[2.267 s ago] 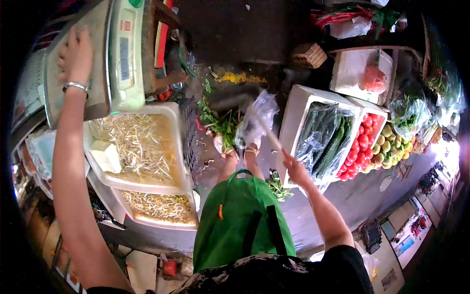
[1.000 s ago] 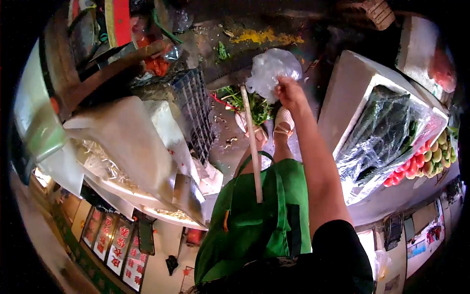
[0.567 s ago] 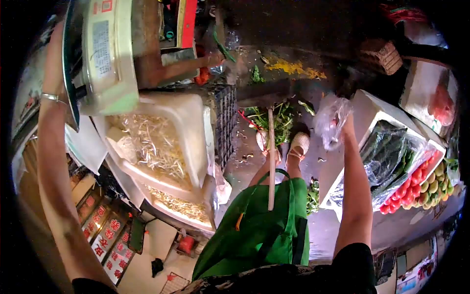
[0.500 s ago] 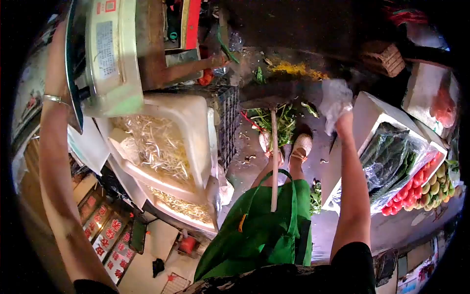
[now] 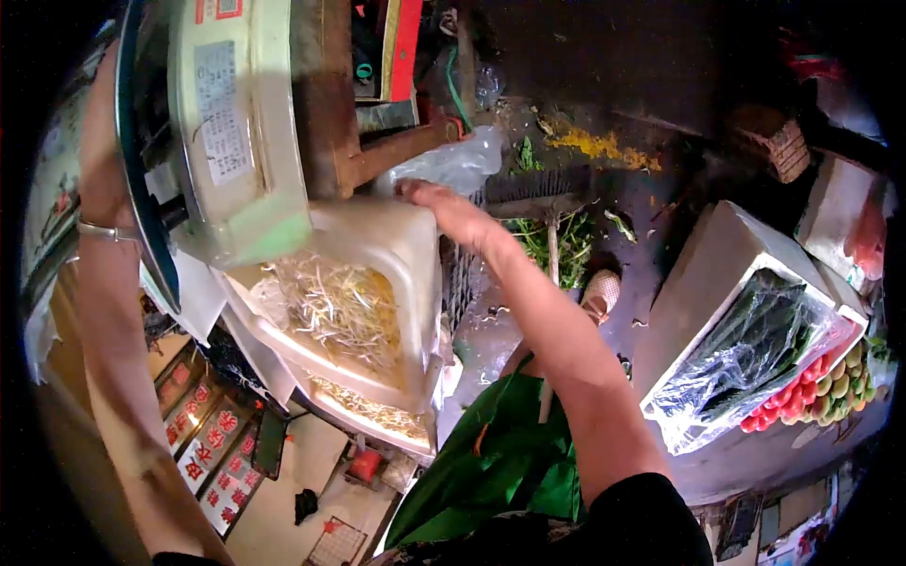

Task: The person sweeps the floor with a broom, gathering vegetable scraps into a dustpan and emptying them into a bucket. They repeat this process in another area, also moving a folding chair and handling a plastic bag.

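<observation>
On the far left, a bare arm with a silver band goes up behind a scale (image 5: 212, 141). The left hand (image 5: 104, 156) is mostly hidden by the scale's dark pan (image 5: 146, 198), so I can't tell if it is wide or holding something. Next to the scale, just below it, is a white tub (image 5: 420, 283) full of thin white sprouts (image 5: 344, 311). The right hand (image 5: 432, 203) is above the tub's top edge. Its fingers are bent in, touching a clear plastic bag (image 5: 462, 160) near a brown wooden beam (image 5: 392, 165). It is a bit blurry, so I can't tell if they grip the bag. Then comes a black crate (image 5: 460, 283), a wooden stick (image 5: 553, 241) and leafy greens (image 5: 574, 250) on the floor. Well apart, on the right, a white box (image 5: 694, 297) has dark green vegetables (image 5: 764, 316) under plastic, with red tomatoes (image 5: 797, 394) beside them.
</observation>
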`<state>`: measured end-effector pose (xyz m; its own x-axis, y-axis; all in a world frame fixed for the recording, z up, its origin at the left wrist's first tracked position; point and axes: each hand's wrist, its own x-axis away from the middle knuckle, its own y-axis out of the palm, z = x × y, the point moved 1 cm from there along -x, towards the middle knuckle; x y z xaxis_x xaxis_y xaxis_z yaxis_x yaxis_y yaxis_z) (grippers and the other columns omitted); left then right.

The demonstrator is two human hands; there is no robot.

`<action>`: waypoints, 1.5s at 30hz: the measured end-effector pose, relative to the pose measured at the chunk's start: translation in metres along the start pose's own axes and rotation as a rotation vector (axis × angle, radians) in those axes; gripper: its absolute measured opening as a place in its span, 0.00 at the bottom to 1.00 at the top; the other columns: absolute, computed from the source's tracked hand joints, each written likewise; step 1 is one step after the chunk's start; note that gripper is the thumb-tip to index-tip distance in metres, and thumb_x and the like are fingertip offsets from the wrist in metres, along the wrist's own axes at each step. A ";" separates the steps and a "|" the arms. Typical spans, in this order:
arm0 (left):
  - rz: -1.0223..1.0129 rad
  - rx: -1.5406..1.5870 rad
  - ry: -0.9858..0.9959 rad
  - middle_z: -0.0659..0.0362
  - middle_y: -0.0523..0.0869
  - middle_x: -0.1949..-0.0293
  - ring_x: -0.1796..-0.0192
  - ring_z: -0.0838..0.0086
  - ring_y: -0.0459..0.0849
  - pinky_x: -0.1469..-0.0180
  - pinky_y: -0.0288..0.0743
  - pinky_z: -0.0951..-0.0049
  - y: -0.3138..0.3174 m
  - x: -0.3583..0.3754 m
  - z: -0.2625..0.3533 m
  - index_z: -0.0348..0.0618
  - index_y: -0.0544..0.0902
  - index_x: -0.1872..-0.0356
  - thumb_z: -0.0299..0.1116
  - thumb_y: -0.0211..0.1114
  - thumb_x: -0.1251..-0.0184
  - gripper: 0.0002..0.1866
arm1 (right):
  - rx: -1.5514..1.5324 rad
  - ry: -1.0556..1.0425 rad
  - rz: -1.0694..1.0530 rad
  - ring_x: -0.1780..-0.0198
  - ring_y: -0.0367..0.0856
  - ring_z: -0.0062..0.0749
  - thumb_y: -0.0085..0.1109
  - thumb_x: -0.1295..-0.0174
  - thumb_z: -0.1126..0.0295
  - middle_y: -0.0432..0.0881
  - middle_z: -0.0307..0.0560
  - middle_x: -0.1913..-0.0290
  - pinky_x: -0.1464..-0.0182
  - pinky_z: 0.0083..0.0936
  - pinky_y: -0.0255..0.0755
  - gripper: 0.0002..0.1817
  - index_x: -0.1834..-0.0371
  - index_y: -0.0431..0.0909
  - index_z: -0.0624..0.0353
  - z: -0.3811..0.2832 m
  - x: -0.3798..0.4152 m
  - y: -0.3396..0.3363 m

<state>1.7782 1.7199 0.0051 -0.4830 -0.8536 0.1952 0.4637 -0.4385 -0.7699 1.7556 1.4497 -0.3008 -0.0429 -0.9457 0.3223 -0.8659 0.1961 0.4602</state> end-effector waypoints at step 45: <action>0.222 -0.553 0.461 0.48 0.73 0.44 0.40 0.66 0.70 0.38 0.59 0.70 0.004 0.222 0.045 0.36 0.68 0.42 0.32 0.55 0.38 0.23 | 0.851 0.310 0.282 0.73 0.77 0.45 0.48 0.44 0.73 0.79 0.56 0.70 0.68 0.36 0.71 0.29 0.35 0.60 0.51 0.111 0.366 -0.096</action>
<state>1.7063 1.5163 0.0724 -0.7397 -0.6482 -0.1807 0.2044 0.0393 -0.9781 1.7679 1.0556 -0.3186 -0.2774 -0.7575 0.5909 -0.9216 0.0361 -0.3864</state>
